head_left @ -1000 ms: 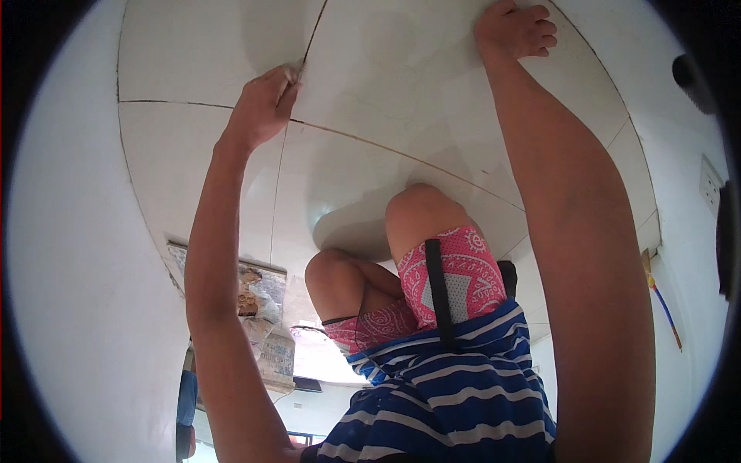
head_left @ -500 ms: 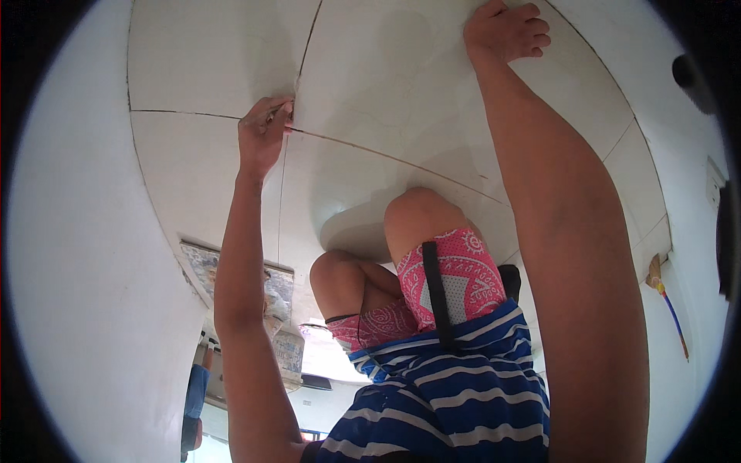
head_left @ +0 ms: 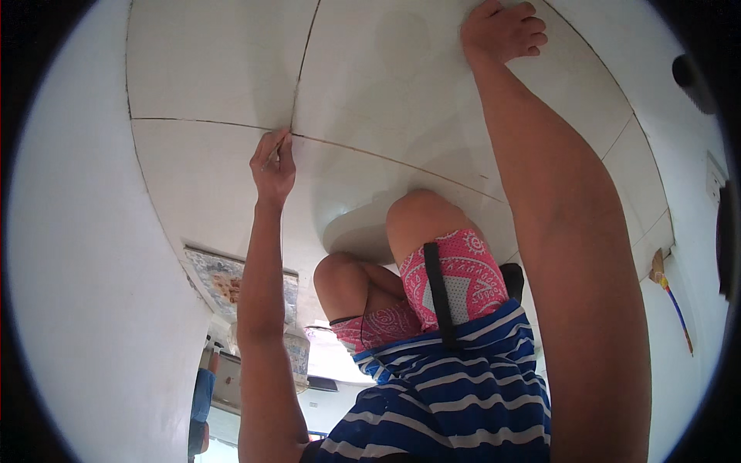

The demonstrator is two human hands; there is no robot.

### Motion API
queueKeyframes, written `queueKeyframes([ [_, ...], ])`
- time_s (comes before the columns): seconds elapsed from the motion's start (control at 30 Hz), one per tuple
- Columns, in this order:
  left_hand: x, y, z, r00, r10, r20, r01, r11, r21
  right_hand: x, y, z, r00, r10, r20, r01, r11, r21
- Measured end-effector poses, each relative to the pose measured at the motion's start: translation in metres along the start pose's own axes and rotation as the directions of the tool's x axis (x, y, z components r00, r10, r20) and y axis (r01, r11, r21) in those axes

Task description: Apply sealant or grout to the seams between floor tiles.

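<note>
My left hand (head_left: 273,166) is closed in a pinch at a corner where dark joint lines of the pale tiled floor (head_left: 370,92) meet. Something thin and slender shows between its fingers, too small to make out; the fingertips touch the joint. Farther off at the right, my right hand (head_left: 505,32) rests on a tile with its fingers curled in and nothing visible in them. A brownish joint line (head_left: 386,159) runs from the left hand's corner toward the right, past my bent knee.
A worn patterned sheet (head_left: 266,282) with brownish bits on it lies at the left, near the white wall (head_left: 85,231). At the right, a brush with a blue handle (head_left: 676,312) is by the wall. Another person's jeans (head_left: 202,393) show at the lower left.
My left hand has drawn back toward me and slightly right, from just beyond the joint crossing to its near side. My right hand has barely moved.
</note>
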State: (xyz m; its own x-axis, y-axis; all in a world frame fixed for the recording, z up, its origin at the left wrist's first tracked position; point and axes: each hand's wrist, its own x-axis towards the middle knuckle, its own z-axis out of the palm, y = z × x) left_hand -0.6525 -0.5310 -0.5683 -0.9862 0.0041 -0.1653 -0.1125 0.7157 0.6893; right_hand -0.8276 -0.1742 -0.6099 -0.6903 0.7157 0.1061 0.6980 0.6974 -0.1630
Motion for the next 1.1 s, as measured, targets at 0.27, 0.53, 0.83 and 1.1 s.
queueKeyframes([
  [0.27, 0.032, 0.01, -0.013, 0.978, -0.054, 0.2, 0.068, 0.996, -0.065, -0.001, 0.004, 0.004, 0.998, -0.016, -0.053, 0.017, 1.0, 0.01],
  [0.53, 0.102, 0.027, -0.013, 0.913, 0.124, 0.389, -0.126, 0.992, -0.019, 0.005, 0.006, 0.005, 0.995, -0.044, -0.088, 0.043, 0.999, -0.016],
  [0.83, 0.095, 0.039, -0.015, 0.896, -0.007, 0.444, 0.147, 0.948, -0.282, 0.004, 0.007, 0.001, 0.999, -0.022, -0.044, 0.022, 1.0, 0.009],
  [1.1, 0.048, 0.014, -0.019, 0.935, -0.047, 0.353, 0.12, 0.975, -0.189, 0.007, 0.015, 0.015, 0.997, -0.051, -0.052, 0.049, 0.997, -0.052],
])
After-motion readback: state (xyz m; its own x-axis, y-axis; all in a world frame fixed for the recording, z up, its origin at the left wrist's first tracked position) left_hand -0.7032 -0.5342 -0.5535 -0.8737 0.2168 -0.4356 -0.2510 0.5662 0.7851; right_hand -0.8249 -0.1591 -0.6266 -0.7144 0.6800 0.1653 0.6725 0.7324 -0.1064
